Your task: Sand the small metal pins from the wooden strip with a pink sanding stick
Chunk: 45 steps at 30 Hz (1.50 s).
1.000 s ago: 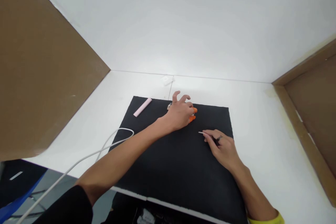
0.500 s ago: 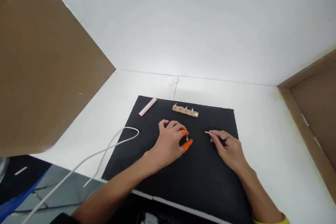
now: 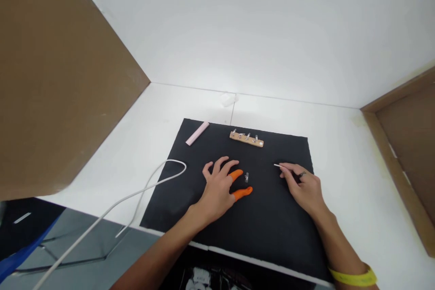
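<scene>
My left hand [image 3: 220, 186] rests over the black mat with its fingers spread, orange finger covers on the thumb and index finger. Just right of those fingertips a small clear-and-metal piece [image 3: 247, 177] lies on the mat, apart from them. My right hand [image 3: 303, 186] pinches a thin white stick [image 3: 277, 165] between thumb and fingers, its tip pointing left. Farther back lies a tan strip [image 3: 246, 139] carrying several small clear-and-metal pieces and a white dot at its right end. What exactly these small pieces are is too small to tell.
A pale pink bar [image 3: 197, 133] lies at the back left of the black mat [image 3: 272, 231]. A white cable [image 3: 136, 191] loops onto the mat's left edge. Crumpled clear plastic [image 3: 228, 99] is near the back wall. Brown panels [image 3: 68, 81] flank the white table.
My left fingers have spread and let go of the small clear-and-metal piece, which now lies on the mat. My right hand still holds the white stick. The view has shifted slightly.
</scene>
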Tool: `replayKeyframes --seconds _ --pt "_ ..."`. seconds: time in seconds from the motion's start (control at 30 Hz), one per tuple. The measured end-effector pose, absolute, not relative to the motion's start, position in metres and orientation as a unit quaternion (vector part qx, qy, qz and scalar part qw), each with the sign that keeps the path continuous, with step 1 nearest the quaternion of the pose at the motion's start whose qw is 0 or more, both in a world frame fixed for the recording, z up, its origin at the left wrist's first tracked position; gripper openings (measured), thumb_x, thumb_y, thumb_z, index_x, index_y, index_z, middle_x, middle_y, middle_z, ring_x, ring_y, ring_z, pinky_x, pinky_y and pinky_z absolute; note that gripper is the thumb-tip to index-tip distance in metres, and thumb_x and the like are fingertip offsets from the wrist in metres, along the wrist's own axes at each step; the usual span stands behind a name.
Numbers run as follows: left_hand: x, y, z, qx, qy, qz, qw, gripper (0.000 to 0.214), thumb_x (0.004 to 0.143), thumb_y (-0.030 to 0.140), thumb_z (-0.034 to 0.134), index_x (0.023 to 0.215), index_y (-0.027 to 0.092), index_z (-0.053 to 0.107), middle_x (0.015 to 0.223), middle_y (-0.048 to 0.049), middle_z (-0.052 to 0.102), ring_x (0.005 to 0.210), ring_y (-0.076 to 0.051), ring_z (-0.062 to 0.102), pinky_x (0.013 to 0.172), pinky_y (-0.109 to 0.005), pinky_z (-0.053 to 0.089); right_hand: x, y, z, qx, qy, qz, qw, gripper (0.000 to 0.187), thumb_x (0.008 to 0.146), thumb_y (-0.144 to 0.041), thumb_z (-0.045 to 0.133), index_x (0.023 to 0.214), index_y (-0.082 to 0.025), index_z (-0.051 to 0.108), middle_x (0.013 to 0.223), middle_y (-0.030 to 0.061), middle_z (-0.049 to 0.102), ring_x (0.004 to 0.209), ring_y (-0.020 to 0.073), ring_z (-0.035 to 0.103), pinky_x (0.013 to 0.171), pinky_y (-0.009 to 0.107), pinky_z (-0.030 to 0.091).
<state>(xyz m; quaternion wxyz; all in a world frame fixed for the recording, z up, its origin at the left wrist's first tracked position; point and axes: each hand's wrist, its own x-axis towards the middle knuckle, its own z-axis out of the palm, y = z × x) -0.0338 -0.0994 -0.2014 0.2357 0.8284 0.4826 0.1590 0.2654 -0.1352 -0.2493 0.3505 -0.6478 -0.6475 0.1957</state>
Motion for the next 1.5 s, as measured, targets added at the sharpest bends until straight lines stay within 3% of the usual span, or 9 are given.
replayKeyframes --seconds 0.27,0.53,0.73,0.9,0.97,1.1,1.23,1.4,1.5 --pt "-0.028 -0.086 -0.197 0.847 0.448 0.145 0.248 0.019 0.097 0.029 0.081 0.116 0.031 0.082 0.156 -0.0088 0.066 0.153 -0.043 0.045 0.122 -0.077 0.022 0.265 -0.135 -0.248 -0.658 -0.64 0.195 0.345 0.03 0.106 -0.043 0.068 0.124 -0.019 0.069 0.121 0.007 0.073 0.099 0.019 0.073 0.088 0.039 0.064" --pt "-0.02 -0.078 -0.203 0.838 0.448 0.164 0.264 0.008 0.094 0.027 0.084 0.097 0.033 0.088 0.149 -0.0042 0.071 0.15 -0.041 0.05 0.121 -0.077 0.024 0.263 -0.135 -0.249 -0.678 -0.624 0.182 0.344 0.03 0.106 -0.044 0.067 0.121 -0.019 0.07 0.114 0.0056 0.073 0.093 0.0172 0.072 0.083 0.037 0.064" --pt "-0.02 -0.072 -0.198 0.836 0.434 0.171 0.288 0.006 0.094 0.028 0.085 0.095 0.032 0.088 0.144 -0.0036 0.075 0.147 -0.04 0.053 0.12 -0.076 0.026 0.257 -0.133 -0.239 -0.69 -0.608 0.165 0.358 0.036 0.107 -0.052 0.063 0.112 -0.018 0.072 0.093 0.0011 0.074 0.075 0.0135 0.07 0.073 0.032 0.063" --pt "-0.018 -0.028 -0.143 0.847 0.394 0.191 0.301 0.007 0.099 0.033 0.079 0.1 0.031 0.086 0.142 -0.0014 0.077 0.146 -0.034 0.055 0.125 -0.068 0.02 0.246 -0.117 -0.205 -0.676 -0.603 0.176 0.385 0.049 0.1 -0.069 0.064 0.098 -0.023 0.082 0.073 0.0015 0.076 0.065 0.0176 0.073 0.064 0.03 0.06" --pt "-0.015 -0.008 -0.109 0.854 0.375 0.2 0.299 0.009 0.099 0.029 0.079 0.107 0.032 0.084 0.142 0.0019 0.076 0.144 -0.03 0.057 0.127 -0.061 0.021 0.241 -0.101 -0.183 -0.663 -0.603 0.182 0.405 0.043 0.097 -0.066 0.069 0.096 -0.025 0.084 0.073 0.002 0.077 0.064 0.0181 0.073 0.063 0.03 0.06" --pt "-0.004 0.022 -0.054 0.831 0.372 0.29 0.296 0.004 0.102 0.027 0.076 0.102 0.028 0.08 0.137 0.0039 0.078 0.141 -0.024 0.061 0.128 -0.055 0.019 0.232 -0.055 -0.13 -0.633 -0.569 0.149 0.503 0.024 0.096 -0.048 0.079 0.097 -0.025 0.083 0.069 0.0002 0.075 0.059 0.0161 0.065 0.057 0.03 0.054" --pt "0.012 0.043 -0.035 0.78 0.394 0.371 0.314 0.005 0.1 0.029 0.079 0.097 0.025 0.079 0.129 0.0017 0.082 0.133 -0.023 0.067 0.127 -0.054 0.021 0.224 -0.021 -0.078 -0.551 -0.552 0.115 0.615 0.013 0.102 -0.039 0.074 0.1 -0.028 0.081 0.071 -0.0022 0.073 0.056 0.0129 0.06 0.052 0.028 0.05" --pt "0.022 0.063 -0.038 0.793 0.361 0.367 0.327 0.01 0.093 0.025 0.087 0.086 0.027 0.08 0.119 0.005 0.084 0.133 -0.026 0.066 0.126 -0.059 0.021 0.215 -0.017 -0.049 -0.505 -0.669 0.19 0.511 0.008 0.099 -0.032 0.077 0.099 -0.032 0.085 0.063 -0.0057 0.071 0.054 0.0107 0.066 0.05 0.024 0.053" --pt "0.017 0.067 -0.038 0.8 0.345 0.365 0.328 0.012 0.09 0.025 0.089 0.086 0.03 0.08 0.116 0.0079 0.084 0.131 -0.027 0.068 0.124 -0.06 0.025 0.208 -0.016 -0.055 -0.526 -0.625 0.091 0.57 0.019 0.099 -0.021 0.076 0.108 -0.036 0.084 0.068 -0.0075 0.072 0.059 0.0088 0.065 0.057 0.024 0.052"
